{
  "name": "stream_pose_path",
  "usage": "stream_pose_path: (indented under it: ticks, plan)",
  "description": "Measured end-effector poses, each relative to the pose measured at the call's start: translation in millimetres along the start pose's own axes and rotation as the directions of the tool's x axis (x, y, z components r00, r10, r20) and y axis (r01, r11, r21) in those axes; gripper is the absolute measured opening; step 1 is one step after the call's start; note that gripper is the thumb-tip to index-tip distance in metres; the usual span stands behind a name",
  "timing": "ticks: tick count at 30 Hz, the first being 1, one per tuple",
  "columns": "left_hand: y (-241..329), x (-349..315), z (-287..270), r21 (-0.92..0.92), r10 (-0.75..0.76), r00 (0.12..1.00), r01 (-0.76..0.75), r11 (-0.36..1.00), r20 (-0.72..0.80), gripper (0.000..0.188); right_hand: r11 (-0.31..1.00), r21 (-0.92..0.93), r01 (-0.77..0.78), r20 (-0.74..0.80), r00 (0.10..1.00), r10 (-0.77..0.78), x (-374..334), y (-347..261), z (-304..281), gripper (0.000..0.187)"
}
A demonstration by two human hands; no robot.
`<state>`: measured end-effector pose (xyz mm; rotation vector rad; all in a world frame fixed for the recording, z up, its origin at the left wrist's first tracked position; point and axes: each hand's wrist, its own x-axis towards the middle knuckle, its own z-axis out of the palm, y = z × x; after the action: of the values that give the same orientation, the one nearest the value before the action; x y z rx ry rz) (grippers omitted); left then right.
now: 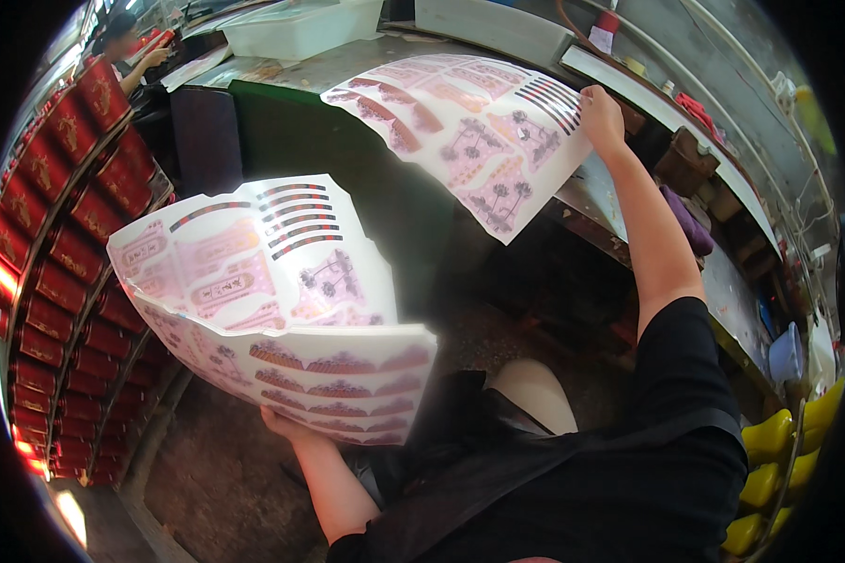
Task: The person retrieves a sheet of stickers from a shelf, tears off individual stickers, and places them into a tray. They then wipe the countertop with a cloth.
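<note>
The right hand (601, 120) pinches the right edge of a printed sheet (465, 127), its fingers (589, 94) closed on the paper near the black-striped corner. That sheet spreads out over the near edge of the table (394, 45), its nearest corner hanging down; whether its far side touches the surface I cannot tell.

The left hand (293, 430) has hold of a bundle of similar sheets (272, 281) by the lower edge. Its fingers are mostly hidden by the paper, so how far they are spread I cannot tell. The bundle bends into a curve, well apart from the right hand, between the person's body and a dark green panel (286, 127). Red tins (75, 253) line racks on the left, and a white tub (300, 33) stands on the table.
</note>
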<state>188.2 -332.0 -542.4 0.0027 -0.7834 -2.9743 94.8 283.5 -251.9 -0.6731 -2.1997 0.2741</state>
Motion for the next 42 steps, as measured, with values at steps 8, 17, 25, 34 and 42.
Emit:
stream_pose_path:
  ticks: [8,17,25,34,42]
  plan:
    - [1,0,-1,0.006,0.013,1.000,-0.013,1.000,0.002,0.079,0.982,0.188,-0.034,-0.003,0.999,0.035,12,5,1,0.023]
    - [6,2,-2,0.003,-0.003,0.999,0.003,1.000,0.047,0.079,0.984,0.154,0.090,-0.137,0.988,-0.069,13,-7,-8,0.025]
    - [9,2,-5,0.072,-0.009,0.997,0.003,0.997,0.076,0.080,0.988,0.156,-0.013,-0.197,0.979,0.044,37,7,-9,0.025]
    - [7,-4,5,0.006,-0.024,0.999,0.024,1.000,0.032,0.079,0.199,0.914,-0.354,0.254,0.881,0.400,103,-8,-14,0.020]
    - [10,-3,-2,0.024,-0.030,0.999,0.030,0.999,0.014,0.079,0.065,0.928,-0.367,0.354,0.922,0.156,115,-71,-43,0.026]
